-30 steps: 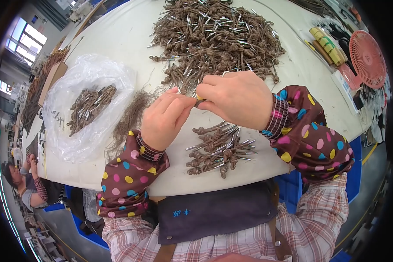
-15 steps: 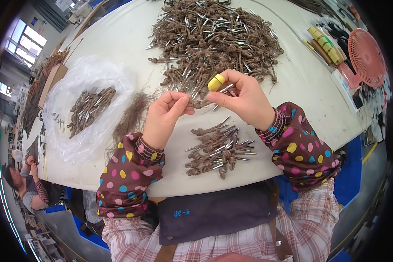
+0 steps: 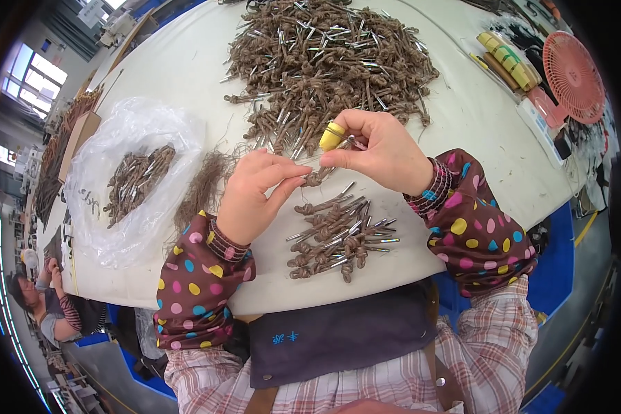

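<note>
Between my hands is a short brown knotted cord [image 3: 313, 180]. My left hand [image 3: 255, 192] pinches at its left end with thumb and forefinger, where a thin pale strand seems to run across. From the other side, my right hand [image 3: 388, 155] closes on the cord with thumb and bent fingers. A yellow cover [image 3: 332, 136] with a dark band sits on the right forefinger's tip. Something small and metallic shows inside that hand; its kind is unclear. Just below lies a small pile of knotted cords with metal tips [image 3: 338, 238].
A large heap of similar cords [image 3: 331, 62] covers the far table. On the left are a clear plastic bag [image 3: 179, 134] holding more cords and loose brown threads [image 3: 203, 190]. A pink fan [image 3: 574, 76] and yellow rolls [image 3: 509, 58] stand right. Another person [image 3: 55, 310] sits far left.
My left hand has turned, its fingers now reaching further over the cord toward the right hand. The right hand has shifted slightly left. The whole view has shifted a little.
</note>
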{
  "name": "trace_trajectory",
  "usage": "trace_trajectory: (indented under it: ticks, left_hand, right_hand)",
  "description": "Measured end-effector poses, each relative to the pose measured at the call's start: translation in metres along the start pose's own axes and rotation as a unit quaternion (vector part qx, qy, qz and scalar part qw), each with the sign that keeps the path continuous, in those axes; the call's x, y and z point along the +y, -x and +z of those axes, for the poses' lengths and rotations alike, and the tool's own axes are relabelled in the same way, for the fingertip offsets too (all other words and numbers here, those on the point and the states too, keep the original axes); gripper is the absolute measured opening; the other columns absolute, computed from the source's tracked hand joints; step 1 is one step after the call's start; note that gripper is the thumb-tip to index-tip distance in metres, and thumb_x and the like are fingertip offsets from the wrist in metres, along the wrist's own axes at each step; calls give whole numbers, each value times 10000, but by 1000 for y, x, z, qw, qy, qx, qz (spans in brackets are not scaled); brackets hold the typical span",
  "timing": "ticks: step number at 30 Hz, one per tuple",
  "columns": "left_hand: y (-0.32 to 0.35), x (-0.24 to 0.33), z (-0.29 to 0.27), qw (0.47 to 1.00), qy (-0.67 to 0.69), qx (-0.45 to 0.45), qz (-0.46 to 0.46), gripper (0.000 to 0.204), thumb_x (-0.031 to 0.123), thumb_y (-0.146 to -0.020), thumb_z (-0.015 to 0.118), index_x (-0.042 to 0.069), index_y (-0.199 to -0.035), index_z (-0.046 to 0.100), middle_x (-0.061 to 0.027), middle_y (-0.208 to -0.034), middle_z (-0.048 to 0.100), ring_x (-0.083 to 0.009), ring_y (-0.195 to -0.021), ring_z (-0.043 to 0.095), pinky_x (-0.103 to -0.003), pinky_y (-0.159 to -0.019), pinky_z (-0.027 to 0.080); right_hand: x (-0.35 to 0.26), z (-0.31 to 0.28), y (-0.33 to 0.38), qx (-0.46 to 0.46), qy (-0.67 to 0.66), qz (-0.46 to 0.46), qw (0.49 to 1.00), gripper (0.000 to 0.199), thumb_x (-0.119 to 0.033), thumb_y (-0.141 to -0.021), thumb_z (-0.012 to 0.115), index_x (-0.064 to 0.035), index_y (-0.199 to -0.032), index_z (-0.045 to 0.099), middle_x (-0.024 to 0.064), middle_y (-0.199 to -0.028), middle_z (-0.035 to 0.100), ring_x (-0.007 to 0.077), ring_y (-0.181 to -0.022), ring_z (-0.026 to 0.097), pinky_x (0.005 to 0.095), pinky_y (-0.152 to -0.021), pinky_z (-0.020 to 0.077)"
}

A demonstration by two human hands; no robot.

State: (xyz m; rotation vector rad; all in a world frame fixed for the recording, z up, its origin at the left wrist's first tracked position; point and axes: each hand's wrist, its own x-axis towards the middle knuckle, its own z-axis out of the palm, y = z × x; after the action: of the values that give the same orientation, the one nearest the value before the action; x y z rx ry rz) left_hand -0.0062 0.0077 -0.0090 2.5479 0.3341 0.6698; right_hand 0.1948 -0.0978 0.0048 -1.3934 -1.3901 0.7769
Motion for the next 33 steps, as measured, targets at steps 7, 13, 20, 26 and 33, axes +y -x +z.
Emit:
trace_trajectory:
  ticks: [7, 13, 20, 26, 33]
  left_hand:
    - [-1, 5, 1, 998, -54, 16, 27, 168, 59, -776, 689, 122, -933, 690, -29, -864, 663, -191, -854, 627, -448, -986, 373]
    - [-2, 2, 3, 988, -122, 37, 91, 141, 32, -756, 684, 119, -864, 657, 9, -836, 657, -164, -815, 623, -438, -974, 379]
    - [4, 0, 11, 995, 15, 33, 93, 159, 22, -761, 675, 86, -891, 610, -37, -843, 665, -201, -760, 650, -314, -726, 519]
    - [14, 7, 18, 941, 315, -37, -119, 61, 65, -931, 526, 13, -963, 527, -120, -937, 672, -146, -787, 670, -250, -674, 532]
    - [12, 7, 22, 842, 518, -68, -135, 91, 71, -987, 386, 2, -1025, 431, -189, -1011, 627, -163, -784, 652, -258, -708, 530]
  right_hand:
    - [0, 1, 1, 16, 38, -7, 999, 227, -183, -735, 745, -19, -835, 625, 15, -644, 557, 84, -563, 413, 244, -520, 370]
    - [-1, 5, 2, 21, 33, -1, 999, 232, -181, -731, 744, -15, -840, 623, 20, -661, 574, 87, -577, 436, 242, -541, 392]
    - [7, 2, 0, -50, -38, -11, 998, 212, -125, -771, 747, -46, -907, 605, -54, -778, 590, -4, -602, 379, 165, -534, 324]
    - [1, 4, 1, -59, -83, -34, 994, 258, -97, -777, 739, -43, -965, 571, -31, -827, 618, -13, -652, 444, 156, -563, 345]
    - [3, 7, 5, -8, -82, -63, 995, 311, -64, -789, 717, -33, -1041, 538, -12, -852, 634, -11, -684, 481, 150, -574, 350]
